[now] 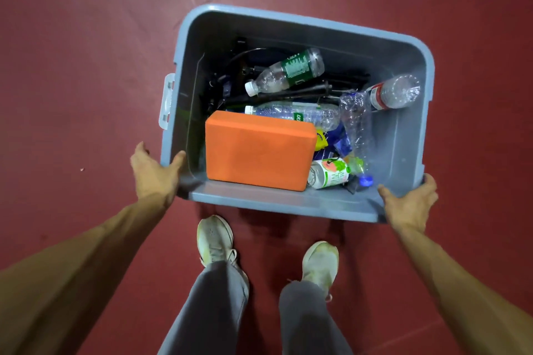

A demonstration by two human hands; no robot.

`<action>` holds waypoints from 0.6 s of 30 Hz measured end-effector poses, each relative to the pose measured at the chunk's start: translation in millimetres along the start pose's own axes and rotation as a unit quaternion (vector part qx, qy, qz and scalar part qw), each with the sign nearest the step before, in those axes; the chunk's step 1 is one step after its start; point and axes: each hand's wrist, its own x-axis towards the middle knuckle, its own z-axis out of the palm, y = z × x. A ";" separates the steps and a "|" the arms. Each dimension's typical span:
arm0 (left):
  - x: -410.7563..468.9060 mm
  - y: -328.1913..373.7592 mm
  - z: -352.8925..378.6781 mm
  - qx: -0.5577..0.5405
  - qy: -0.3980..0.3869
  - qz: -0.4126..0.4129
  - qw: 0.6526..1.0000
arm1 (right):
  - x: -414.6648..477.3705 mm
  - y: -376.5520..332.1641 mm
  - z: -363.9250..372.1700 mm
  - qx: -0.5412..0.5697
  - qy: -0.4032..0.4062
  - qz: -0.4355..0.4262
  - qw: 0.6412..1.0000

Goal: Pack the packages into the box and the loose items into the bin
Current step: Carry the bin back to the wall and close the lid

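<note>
A dull red, smooth floor point(86, 52) fills the whole view, marked with faint pale scuff lines and one small white speck point(82, 169) lying on it toward the left. Two worn, off-white lace-up sneakers stand flat on that floor near the bottom centre, the left sneaker point(215, 241) set a little further forward than the right sneaker point(320, 264), the two apart from each other. Loose grey trouser legs point(213, 308) come down over both sneakers, covering their heels and leaving the toes and laces showing.
</note>
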 end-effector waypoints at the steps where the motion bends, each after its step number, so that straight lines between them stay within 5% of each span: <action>1: 7.4 -0.7 3.8 -0.013 -0.014 0.000 1.000 | 6.7 3.0 0.7 0.006 0.006 0.016 1.000; 8: 22.4 6.6 31.3 0.063 0.070 0.022 0.995 | 40.7 23.6 6.6 0.045 -0.004 -0.002 0.999; 18: -14.2 40.5 -21.0 0.058 0.040 -0.007 0.997 | 42.9 -16.4 -55.7 0.054 -0.014 -0.001 0.998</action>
